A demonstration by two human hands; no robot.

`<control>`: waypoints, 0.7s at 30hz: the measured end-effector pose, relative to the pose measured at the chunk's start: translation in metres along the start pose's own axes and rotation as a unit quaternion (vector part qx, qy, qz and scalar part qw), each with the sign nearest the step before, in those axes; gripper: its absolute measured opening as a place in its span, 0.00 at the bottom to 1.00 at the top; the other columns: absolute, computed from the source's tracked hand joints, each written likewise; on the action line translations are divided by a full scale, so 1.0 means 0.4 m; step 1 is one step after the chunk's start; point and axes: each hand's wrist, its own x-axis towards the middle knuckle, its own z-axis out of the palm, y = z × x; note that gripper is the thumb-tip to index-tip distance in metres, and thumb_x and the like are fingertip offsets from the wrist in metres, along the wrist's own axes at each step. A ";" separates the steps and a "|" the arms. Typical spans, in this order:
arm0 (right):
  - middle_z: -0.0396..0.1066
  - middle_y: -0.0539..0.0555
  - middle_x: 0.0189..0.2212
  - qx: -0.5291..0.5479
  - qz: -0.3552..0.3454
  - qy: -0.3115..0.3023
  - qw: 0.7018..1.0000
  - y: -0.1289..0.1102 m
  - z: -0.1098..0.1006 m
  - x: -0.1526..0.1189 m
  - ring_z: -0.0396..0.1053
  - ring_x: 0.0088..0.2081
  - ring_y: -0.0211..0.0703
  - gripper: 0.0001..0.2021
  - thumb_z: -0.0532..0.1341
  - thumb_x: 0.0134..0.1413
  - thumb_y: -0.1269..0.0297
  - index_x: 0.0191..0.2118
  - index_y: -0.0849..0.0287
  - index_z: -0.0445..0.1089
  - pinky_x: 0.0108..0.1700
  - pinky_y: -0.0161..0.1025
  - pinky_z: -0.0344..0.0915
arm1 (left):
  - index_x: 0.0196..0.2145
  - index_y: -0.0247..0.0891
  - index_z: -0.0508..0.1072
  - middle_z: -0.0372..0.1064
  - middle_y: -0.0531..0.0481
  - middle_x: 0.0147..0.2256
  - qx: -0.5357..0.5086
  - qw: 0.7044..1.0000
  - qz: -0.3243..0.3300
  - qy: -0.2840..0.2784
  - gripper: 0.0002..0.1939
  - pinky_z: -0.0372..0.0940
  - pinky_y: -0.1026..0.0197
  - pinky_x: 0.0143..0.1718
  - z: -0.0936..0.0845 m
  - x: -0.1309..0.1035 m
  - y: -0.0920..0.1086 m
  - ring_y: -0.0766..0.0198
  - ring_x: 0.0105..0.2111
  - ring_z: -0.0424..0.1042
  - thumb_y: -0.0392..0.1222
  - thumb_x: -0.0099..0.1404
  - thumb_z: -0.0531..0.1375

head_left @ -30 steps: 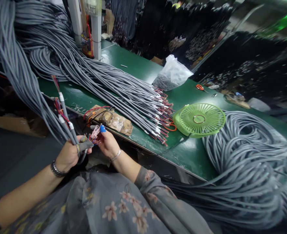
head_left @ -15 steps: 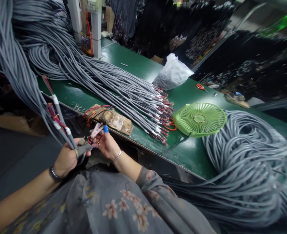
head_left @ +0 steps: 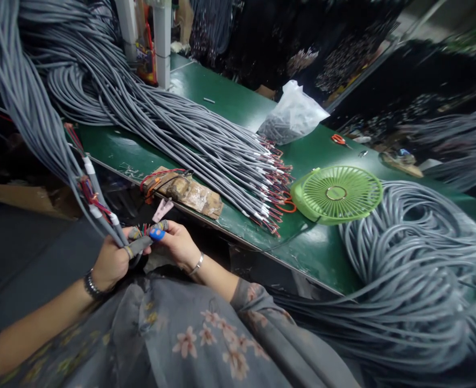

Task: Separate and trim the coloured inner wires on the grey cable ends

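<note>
My left hand (head_left: 112,264), with grey covers on its fingertips, is closed around a grey cable (head_left: 119,236). Short coloured wires (head_left: 144,230) fan out of the cable's end between my two hands. My right hand (head_left: 179,247) pinches at these wires; a blue cover (head_left: 157,234) sits on its thumb and a grey one on a finger. Just beyond the fingertips, a pale pink clip (head_left: 163,210) sits at the bench edge. More cable ends with white bands and red and blue wires (head_left: 92,196) hang beside my left hand.
Long grey cables (head_left: 205,145) lie across the green bench (head_left: 225,97), stripped ends together. A wooden block (head_left: 193,196) is at the front edge. Farther right are a green fan (head_left: 337,194), a plastic bag (head_left: 294,113), orange-handled scissors (head_left: 338,139) and a large cable coil (head_left: 415,258).
My right hand's thumb and fingers have come down and closed at the coloured wires, away from the pink clip. My left hand keeps its hold on the cable. The view has shifted slightly.
</note>
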 end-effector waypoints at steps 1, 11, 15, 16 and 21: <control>0.73 0.47 0.25 -0.006 -0.002 0.007 1.000 -0.001 0.002 -0.002 0.65 0.28 0.37 0.25 0.87 0.37 0.48 0.27 0.55 0.74 0.35 0.38 0.66 | 0.17 0.44 0.81 0.78 0.48 0.19 0.002 1.000 0.002 0.005 0.18 0.63 0.59 0.24 0.000 -0.002 0.000 0.59 0.20 0.69 0.58 0.50 0.77; 0.70 0.47 0.24 0.028 0.005 0.012 1.000 0.003 -0.032 0.024 0.63 0.26 0.37 0.27 0.80 0.53 0.37 0.29 0.55 0.74 0.33 0.37 0.67 | 0.18 0.44 0.75 0.75 0.50 0.18 -0.053 0.998 0.004 0.040 0.20 0.66 0.57 0.24 0.012 0.008 0.017 0.58 0.20 0.72 0.55 0.51 0.78; 0.73 0.50 0.27 0.054 0.045 0.027 0.997 -0.028 -0.032 0.071 0.64 0.27 0.37 0.31 0.72 0.63 0.30 0.32 0.57 0.76 0.33 0.36 0.67 | 0.17 0.45 0.76 0.74 0.50 0.17 -0.063 0.998 -0.011 0.016 0.20 0.66 0.57 0.23 0.017 0.024 0.036 0.58 0.19 0.72 0.55 0.49 0.79; 0.74 0.51 0.27 0.056 0.041 0.025 0.997 -0.034 -0.028 0.081 0.65 0.28 0.38 0.31 0.72 0.63 0.29 0.33 0.57 0.77 0.34 0.36 0.68 | 0.17 0.44 0.77 0.75 0.50 0.17 -0.062 0.998 -0.012 0.013 0.19 0.66 0.58 0.23 0.019 0.027 0.041 0.59 0.19 0.72 0.55 0.48 0.79; 0.72 0.50 0.26 0.072 0.010 0.022 0.997 -0.039 -0.011 0.099 0.67 0.31 0.42 0.29 0.73 0.63 0.31 0.35 0.57 0.80 0.37 0.39 0.69 | 0.16 0.44 0.77 0.75 0.50 0.17 -0.051 0.999 -0.006 0.009 0.19 0.66 0.59 0.23 0.032 0.038 0.050 0.59 0.19 0.72 0.55 0.47 0.79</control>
